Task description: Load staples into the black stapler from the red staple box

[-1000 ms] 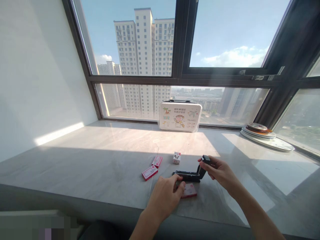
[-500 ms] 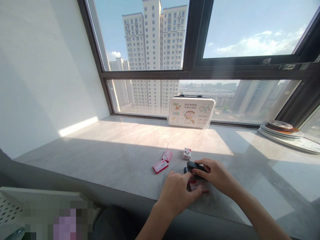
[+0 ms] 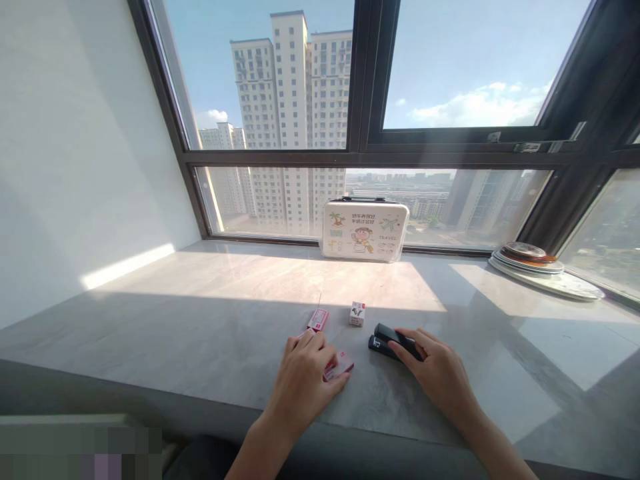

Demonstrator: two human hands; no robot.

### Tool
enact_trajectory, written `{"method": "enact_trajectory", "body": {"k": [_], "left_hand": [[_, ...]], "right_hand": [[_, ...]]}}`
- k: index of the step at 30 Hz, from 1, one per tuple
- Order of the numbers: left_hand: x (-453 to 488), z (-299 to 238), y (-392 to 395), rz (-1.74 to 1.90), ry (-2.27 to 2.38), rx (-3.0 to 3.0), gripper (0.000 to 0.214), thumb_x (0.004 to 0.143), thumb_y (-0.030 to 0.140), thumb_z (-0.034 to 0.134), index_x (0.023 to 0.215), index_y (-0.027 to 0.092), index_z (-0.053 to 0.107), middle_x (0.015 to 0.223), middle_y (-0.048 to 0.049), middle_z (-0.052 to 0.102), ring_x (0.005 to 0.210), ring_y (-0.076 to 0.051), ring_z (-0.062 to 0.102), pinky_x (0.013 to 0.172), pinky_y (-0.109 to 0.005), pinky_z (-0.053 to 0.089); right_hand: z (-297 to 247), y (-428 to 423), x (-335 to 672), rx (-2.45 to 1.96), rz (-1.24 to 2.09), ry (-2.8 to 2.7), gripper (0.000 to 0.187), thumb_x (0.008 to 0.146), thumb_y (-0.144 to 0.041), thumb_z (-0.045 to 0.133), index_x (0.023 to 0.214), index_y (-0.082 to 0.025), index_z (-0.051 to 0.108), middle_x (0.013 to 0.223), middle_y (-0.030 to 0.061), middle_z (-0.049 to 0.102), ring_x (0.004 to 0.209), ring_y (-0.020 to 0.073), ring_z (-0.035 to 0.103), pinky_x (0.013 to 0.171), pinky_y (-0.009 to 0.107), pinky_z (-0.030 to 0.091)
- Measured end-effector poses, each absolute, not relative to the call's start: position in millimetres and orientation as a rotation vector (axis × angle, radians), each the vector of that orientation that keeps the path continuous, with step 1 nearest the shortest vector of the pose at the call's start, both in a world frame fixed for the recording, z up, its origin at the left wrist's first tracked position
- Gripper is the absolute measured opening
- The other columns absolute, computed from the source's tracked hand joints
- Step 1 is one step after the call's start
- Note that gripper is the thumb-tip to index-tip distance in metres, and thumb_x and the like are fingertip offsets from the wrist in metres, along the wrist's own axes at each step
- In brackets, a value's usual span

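My right hand (image 3: 435,363) is closed around the rear of a black stapler (image 3: 395,340), which lies on the stone sill with its front end pointing left. My left hand (image 3: 305,373) grips a small red-and-white box (image 3: 341,365) between thumb and fingers, low over the sill. Just beyond its fingers lies another red-and-white box (image 3: 319,319). A further one, mostly hidden by the knuckles, shows only a corner. A small white box (image 3: 357,314) with a dark printed picture stands between the two hands, farther back.
A white case (image 3: 366,231) with cartoon prints leans upright against the window. Stacked plates or lids (image 3: 530,260) rest at the right end of the marble sill (image 3: 200,333). A pale bin or basket edge (image 3: 65,420) shows below the sill at lower left.
My left hand has moved left, away from the stapler, carrying the small red-and-white box toward the other boxes. The right hand stays on the stapler. The view has turned slightly right.
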State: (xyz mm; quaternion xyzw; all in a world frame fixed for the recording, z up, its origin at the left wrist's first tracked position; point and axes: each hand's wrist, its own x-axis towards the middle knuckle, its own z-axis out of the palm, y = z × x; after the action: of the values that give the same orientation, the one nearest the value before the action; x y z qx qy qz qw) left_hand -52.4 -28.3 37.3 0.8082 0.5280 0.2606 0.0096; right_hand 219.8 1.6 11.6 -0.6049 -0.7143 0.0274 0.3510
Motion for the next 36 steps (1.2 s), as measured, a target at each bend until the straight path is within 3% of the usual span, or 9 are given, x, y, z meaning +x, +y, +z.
{"method": "enact_trajectory", "body": {"k": [6, 10, 12, 13, 16, 18, 25, 31, 36], "left_hand": [[-90, 34, -1, 0.866, 1.664, 2.445, 0.024, 0.079, 0.038, 0.077, 0.075, 0.023, 0.058, 0.102, -0.0030, 0.061, 0.101, -0.027, 0.054, 0.090, -0.039, 0.042], [-96, 26, 14, 0.928, 1.475, 2.351, 0.022, 0.080, 0.036, 0.073, 0.078, 0.023, 0.056, 0.119, -0.0059, 0.059, 0.118, -0.028, 0.052, 0.099, -0.041, 0.046], [-94, 23, 18, 0.931, 1.404, 2.300, 0.020, 0.083, 0.035, 0.071, 0.094, 0.023, 0.059, 0.141, -0.0078, 0.050, 0.133, -0.029, 0.045, 0.107, -0.041, 0.043], [-93, 22, 20, 0.914, 1.383, 2.281, 0.029, 0.084, 0.035, 0.070, 0.108, 0.024, 0.059, 0.151, -0.0081, 0.042, 0.139, -0.028, 0.041, 0.111, -0.041, 0.040], [-87, 19, 22, 0.800, 1.374, 2.292, 0.064, 0.091, 0.037, 0.064, 0.148, 0.027, 0.037, 0.165, -0.0064, 0.025, 0.150, -0.026, 0.026, 0.121, -0.041, 0.029], [-80, 15, 23, 0.744, 1.412, 2.338, 0.067, 0.096, 0.038, 0.056, 0.156, 0.026, 0.028, 0.164, -0.0061, 0.030, 0.152, -0.025, 0.021, 0.123, -0.043, 0.024], [-45, 2, 27, 0.900, 1.622, 2.336, 0.053, 0.100, 0.036, 0.049, 0.149, 0.020, 0.042, 0.151, -0.0117, 0.047, 0.144, -0.028, 0.035, 0.120, -0.043, 0.029], [-4, 1, 36, 0.951, 1.698, 2.338, 0.071, 0.098, 0.033, 0.052, 0.160, 0.027, 0.018, 0.148, -0.0107, 0.045, 0.142, -0.029, 0.038, 0.113, -0.041, 0.039], [18, 3, 37, 0.949, 1.733, 2.378, 0.050, 0.101, 0.031, 0.046, 0.150, 0.029, 0.042, 0.147, -0.0097, 0.045, 0.143, -0.029, 0.035, 0.115, -0.042, 0.038]], "right_hand": [[13, 1, 221, -1.552, 0.093, -1.861, 0.043, 0.095, -0.060, 0.054, 0.117, -0.028, 0.072, 0.084, 0.0028, 0.066, 0.072, 0.0205, 0.062, 0.066, 0.030, 0.043], [13, 0, 222, -1.551, 0.096, -1.856, 0.039, 0.094, -0.058, 0.057, 0.115, -0.029, 0.072, 0.084, 0.0020, 0.065, 0.072, 0.0198, 0.061, 0.066, 0.030, 0.043], [14, 0, 222, -1.552, 0.096, -1.856, 0.037, 0.094, -0.057, 0.058, 0.116, -0.030, 0.071, 0.083, 0.0014, 0.065, 0.071, 0.0194, 0.061, 0.066, 0.030, 0.043], [14, 0, 222, -1.553, 0.095, -1.856, 0.037, 0.094, -0.057, 0.058, 0.116, -0.030, 0.071, 0.083, 0.0012, 0.065, 0.071, 0.0193, 0.061, 0.066, 0.030, 0.042], [15, -1, 221, -1.556, 0.091, -1.852, 0.036, 0.094, -0.056, 0.058, 0.115, -0.030, 0.071, 0.083, 0.0011, 0.066, 0.070, 0.0194, 0.061, 0.065, 0.029, 0.042], [15, -1, 221, -1.563, 0.079, -1.846, 0.036, 0.094, -0.056, 0.058, 0.115, -0.030, 0.072, 0.082, 0.0012, 0.067, 0.070, 0.0198, 0.061, 0.065, 0.030, 0.042], [15, -7, 218, -1.638, -0.004, -1.764, 0.034, 0.093, -0.053, 0.058, 0.116, -0.031, 0.072, 0.088, 0.0013, 0.071, 0.076, 0.0211, 0.065, 0.067, 0.030, 0.042], [14, -7, 222, -1.728, -0.017, -1.620, 0.040, 0.088, -0.062, 0.060, 0.100, -0.025, 0.073, 0.076, 0.0016, 0.065, 0.069, 0.0216, 0.062, 0.060, 0.029, 0.038], [7, 4, 230, -1.675, 0.310, -1.605, 0.052, 0.089, -0.067, 0.055, 0.108, -0.022, 0.072, 0.062, -0.0024, 0.055, 0.060, 0.0190, 0.059, 0.057, 0.028, 0.039]]}}
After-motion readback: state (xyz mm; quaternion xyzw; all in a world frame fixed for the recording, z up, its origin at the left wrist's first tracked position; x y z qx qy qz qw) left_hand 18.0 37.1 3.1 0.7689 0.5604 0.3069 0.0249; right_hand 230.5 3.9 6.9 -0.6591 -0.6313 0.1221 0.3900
